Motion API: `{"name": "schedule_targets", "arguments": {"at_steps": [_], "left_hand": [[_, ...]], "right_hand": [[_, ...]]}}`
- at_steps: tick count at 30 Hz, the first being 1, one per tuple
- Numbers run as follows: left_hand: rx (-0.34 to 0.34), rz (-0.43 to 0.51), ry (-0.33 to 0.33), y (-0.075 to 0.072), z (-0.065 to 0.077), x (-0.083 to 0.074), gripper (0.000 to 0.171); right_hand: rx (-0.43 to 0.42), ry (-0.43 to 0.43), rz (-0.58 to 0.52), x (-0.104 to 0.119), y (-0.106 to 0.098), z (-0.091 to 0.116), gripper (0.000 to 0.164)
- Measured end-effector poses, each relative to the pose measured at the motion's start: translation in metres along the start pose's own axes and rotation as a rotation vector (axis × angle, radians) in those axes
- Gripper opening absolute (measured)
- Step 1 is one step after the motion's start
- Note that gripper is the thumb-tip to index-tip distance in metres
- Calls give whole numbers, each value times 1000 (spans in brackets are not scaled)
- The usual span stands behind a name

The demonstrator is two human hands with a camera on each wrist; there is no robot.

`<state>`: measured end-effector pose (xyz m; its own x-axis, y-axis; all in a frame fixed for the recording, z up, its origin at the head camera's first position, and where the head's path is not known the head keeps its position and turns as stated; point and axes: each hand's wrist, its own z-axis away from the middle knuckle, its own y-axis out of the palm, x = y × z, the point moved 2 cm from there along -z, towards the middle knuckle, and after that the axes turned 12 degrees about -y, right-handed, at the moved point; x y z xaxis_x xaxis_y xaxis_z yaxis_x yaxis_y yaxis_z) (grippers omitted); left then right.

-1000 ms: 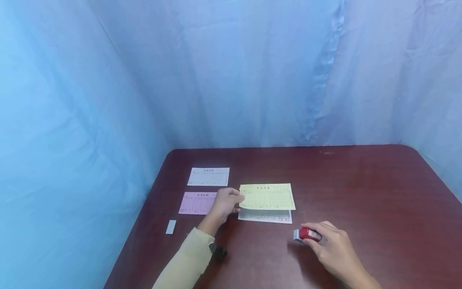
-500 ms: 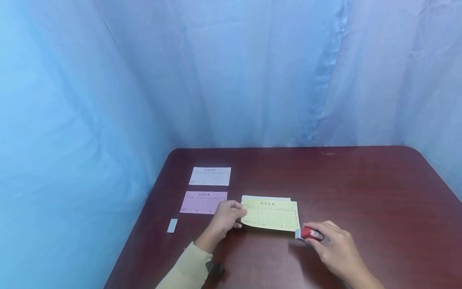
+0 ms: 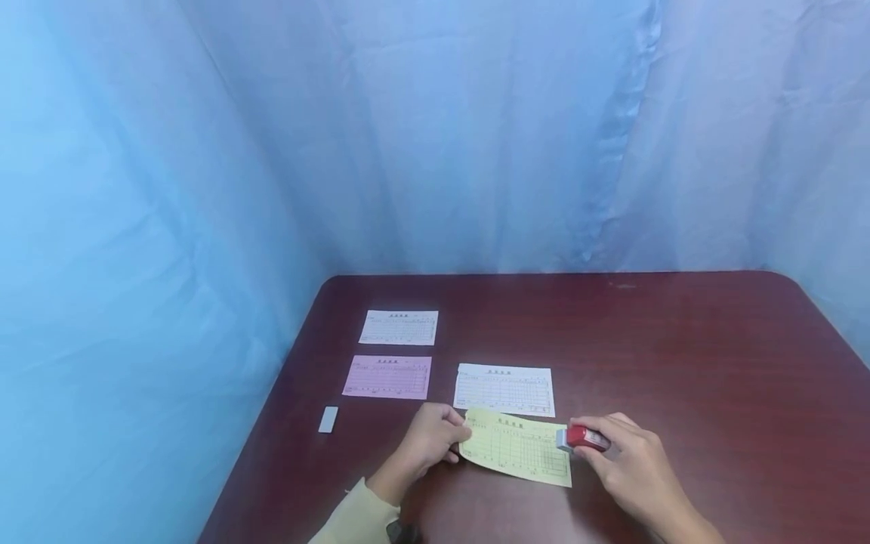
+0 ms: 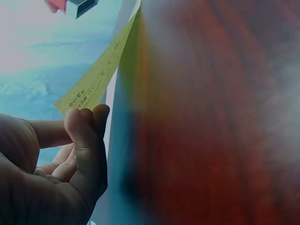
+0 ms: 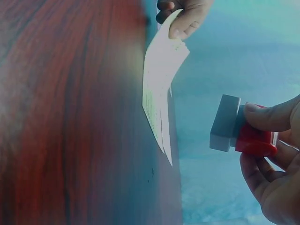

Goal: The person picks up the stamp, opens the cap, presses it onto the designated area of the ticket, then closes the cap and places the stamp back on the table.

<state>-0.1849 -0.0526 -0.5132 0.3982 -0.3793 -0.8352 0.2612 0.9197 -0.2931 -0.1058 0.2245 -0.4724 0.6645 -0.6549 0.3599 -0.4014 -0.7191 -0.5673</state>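
My left hand (image 3: 433, 436) pinches the left edge of a yellow printed form (image 3: 516, 447), which bows slightly above the table in the head view. Thumb and finger grip its corner in the left wrist view, where the yellow form (image 4: 96, 77) slants away. A white printed form (image 3: 504, 389) lies flat just beyond it. In my right hand (image 3: 628, 461) is a red stamp (image 3: 584, 437) with a grey-blue end pointing left, overlapping the yellow form's right end in the head view. The right wrist view shows the stamp (image 5: 255, 136) held between thumb and fingers, above table height and apart from the paper.
Farther left on the dark red-brown table (image 3: 680, 347) lie a pink form (image 3: 387, 377) and, behind it, another white form (image 3: 399, 328). A small pale rectangular piece (image 3: 328, 419) sits near the left edge. Blue curtains (image 3: 476, 136) hang behind and to the left.
My left hand has drawn the yellow form toward me, off the white form it overlapped, which now shows whole. The right hand holds the stamp in nearly the same place.
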Motion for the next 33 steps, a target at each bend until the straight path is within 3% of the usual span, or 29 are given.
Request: {"name": "schedule_targets", "arguments": {"at_steps": [4, 11, 18, 23, 33], "left_hand": [[-55, -84, 25, 3, 5, 5, 8], [-182, -349, 102, 6, 12, 5, 11], [-266, -511, 148, 7, 14, 3, 20], [-267, -527, 142, 7, 15, 3, 20], [-266, -519, 124, 7, 16, 3, 19]], "right_hand": [[43, 20, 21, 2, 3, 1, 49], [132, 43, 36, 5, 9, 1, 46], [231, -71, 10, 5, 21, 1, 44], [268, -134, -23, 5, 30, 5, 41], [295, -171, -14, 9, 42, 11, 43]]}}
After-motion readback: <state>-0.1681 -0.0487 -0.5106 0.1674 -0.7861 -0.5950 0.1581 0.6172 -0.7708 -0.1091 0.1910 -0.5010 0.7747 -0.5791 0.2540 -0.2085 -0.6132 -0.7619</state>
